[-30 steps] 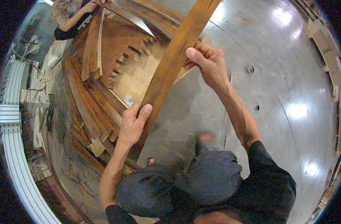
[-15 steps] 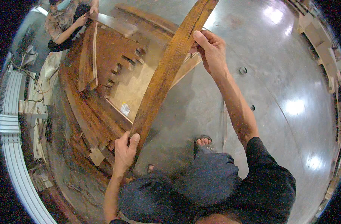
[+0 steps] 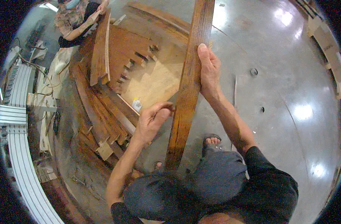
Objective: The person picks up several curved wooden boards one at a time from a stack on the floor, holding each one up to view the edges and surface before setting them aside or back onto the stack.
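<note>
A long brown wood-grain floor plank (image 3: 189,97) stands steeply tilted before me, its lower end between my knees and its top beyond the view's upper edge. My right hand (image 3: 209,71) is closed round the plank's right edge, thumb on the face, other fingers partly behind it. Beside the left edge, lower down, is my left hand (image 3: 152,123). Its fingers are curled in with the thumb folded over, and the fingertips come up to the plank's edge. Whether something small is inside that hand is hidden.
To the left lies a pile of similar planks (image 3: 99,108). Laid brown boards (image 3: 129,41) with a stepped edge adjoin a pale sheet (image 3: 159,78). A co-worker (image 3: 75,22) handles another plank (image 3: 101,52) at the upper left. Grey floor (image 3: 267,149) extends to the right.
My left hand has let go of the plank's lower part and moved up and right along its edge, fingers now curled. The plank has swung more upright. The co-worker's plank has been raised.
</note>
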Available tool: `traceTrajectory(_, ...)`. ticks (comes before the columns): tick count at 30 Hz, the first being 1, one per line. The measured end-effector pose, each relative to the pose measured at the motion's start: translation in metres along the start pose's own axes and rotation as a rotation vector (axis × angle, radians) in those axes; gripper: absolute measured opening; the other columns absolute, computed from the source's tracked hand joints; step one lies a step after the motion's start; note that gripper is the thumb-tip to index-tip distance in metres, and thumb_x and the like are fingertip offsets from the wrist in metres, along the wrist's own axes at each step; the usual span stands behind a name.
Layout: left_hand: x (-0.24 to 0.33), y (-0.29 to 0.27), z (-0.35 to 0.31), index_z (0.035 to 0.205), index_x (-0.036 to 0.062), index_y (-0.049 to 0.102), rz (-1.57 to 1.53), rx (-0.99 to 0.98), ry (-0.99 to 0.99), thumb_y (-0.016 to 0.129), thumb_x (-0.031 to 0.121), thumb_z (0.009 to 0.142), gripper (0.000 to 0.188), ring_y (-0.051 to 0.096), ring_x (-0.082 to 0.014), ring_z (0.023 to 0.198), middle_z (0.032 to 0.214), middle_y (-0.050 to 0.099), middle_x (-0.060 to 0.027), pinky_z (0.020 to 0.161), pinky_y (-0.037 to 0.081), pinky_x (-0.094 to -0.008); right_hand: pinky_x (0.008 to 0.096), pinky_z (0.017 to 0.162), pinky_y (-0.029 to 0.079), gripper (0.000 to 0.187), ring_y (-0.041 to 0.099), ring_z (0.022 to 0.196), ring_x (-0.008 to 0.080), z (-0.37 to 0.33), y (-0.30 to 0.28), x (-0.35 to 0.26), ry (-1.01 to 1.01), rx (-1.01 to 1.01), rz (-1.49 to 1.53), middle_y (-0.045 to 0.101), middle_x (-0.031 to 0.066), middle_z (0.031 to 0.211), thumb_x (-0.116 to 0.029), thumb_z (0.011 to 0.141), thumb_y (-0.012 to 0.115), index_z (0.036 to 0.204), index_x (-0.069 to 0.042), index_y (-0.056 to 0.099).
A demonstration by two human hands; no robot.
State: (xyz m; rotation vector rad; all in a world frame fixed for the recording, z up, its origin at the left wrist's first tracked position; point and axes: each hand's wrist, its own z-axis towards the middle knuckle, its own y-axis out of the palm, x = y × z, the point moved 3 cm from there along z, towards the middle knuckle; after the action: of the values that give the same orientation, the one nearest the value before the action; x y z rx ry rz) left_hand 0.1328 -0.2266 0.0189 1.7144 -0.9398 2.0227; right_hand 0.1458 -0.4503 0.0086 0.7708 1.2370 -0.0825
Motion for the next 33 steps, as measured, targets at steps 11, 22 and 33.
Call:
traceTrajectory(11, 0.014, 0.010, 0.001, 0.086, -0.0021, 0.061, -0.068, -0.106, -0.110, 0.056, 0.035, 0.101, 0.040, 0.046, -0.0096, 0.070, 0.073, 0.051, 0.0019, 0.063, 0.040, -0.0265, 0.0263, 0.075, 0.046, 0.043, 0.056, 0.085, 0.0107, -0.010, 0.004, 0.011, 0.037, -0.112, 0.059, 0.062, 0.0018, 0.096, -0.044, 0.101, 0.050, 0.111, -0.003, 0.061)
traceTrajectory(22, 0.089, -0.041, 0.086, 0.101, 0.0006, 0.070, 0.445, 0.177, 0.138, 0.072, 0.024, 0.090, 0.026, 0.063, -0.0102, 0.076, 0.085, 0.069, -0.0035, 0.068, 0.050, -0.0251, 0.0330, 0.073, 0.048, 0.043, 0.058, 0.083, 0.0165, -0.047, 0.013, 0.004, -0.149, -0.442, -0.359, 0.061, 0.0084, 0.093, -0.038, 0.100, 0.052, 0.115, 0.001, 0.059)
traceTrajectory(33, 0.070, -0.073, 0.087, 0.095, -0.0034, 0.070, -0.044, -0.052, 0.139, 0.073, 0.021, 0.088, 0.026, 0.068, -0.0145, 0.071, 0.083, 0.071, -0.0092, 0.061, 0.056, -0.0277, 0.0296, 0.073, 0.046, 0.045, 0.054, 0.084, 0.0128, -0.053, 0.033, 0.023, 0.026, -0.522, -0.135, 0.061, 0.0024, 0.093, -0.040, 0.100, 0.050, 0.118, -0.001, 0.061)
